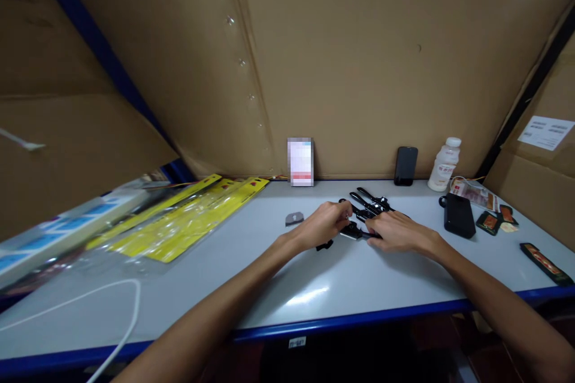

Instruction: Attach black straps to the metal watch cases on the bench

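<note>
Both my hands are closed over a cluster of black-handled, plier-like tools [369, 202] lying on the grey-white table. My left hand [327, 222] has its fingers pinched at the left end of a black tool with a pale metal edge [351, 231]. At its other end, my right hand [392, 230] wraps its fingers round the same tool, which hides part of it. Their exact kind is too small to make out. A small black piece [324, 245] lies under my left wrist. Left of that hand rests a flat grey piece [294, 218].
Yellow clear-plastic blister packs [179, 227] and a blue-white box [67, 233] lie left. A blurred-screen phone [300, 161], a dark phone [405, 166] and a bottle [444, 164] stand at the back. Right are a black case [459, 215] and small packets [489, 222]. A white cable [135, 305] crosses front left.
</note>
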`<act>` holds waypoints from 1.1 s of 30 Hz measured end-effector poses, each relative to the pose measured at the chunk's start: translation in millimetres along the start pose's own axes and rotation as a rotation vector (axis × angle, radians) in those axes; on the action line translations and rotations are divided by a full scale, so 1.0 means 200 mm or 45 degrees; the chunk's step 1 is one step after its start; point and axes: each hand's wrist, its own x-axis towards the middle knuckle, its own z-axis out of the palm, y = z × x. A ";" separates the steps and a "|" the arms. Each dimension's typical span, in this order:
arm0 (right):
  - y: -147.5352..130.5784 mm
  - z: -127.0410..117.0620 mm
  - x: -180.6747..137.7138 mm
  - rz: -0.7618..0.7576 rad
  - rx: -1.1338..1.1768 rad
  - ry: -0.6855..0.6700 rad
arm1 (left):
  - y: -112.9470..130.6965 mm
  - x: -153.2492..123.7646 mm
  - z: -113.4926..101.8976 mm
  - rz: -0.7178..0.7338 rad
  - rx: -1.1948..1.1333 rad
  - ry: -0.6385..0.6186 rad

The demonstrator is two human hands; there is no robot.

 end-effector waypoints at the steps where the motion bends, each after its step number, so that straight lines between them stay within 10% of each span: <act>1: 0.00 0.00 0.00 0.002 0.002 -0.003 | 0.00 0.00 0.01 0.012 0.005 -0.012; 33: 0.01 0.02 0.01 -0.099 0.003 0.026 | 0.05 -0.01 0.08 0.099 0.267 -0.055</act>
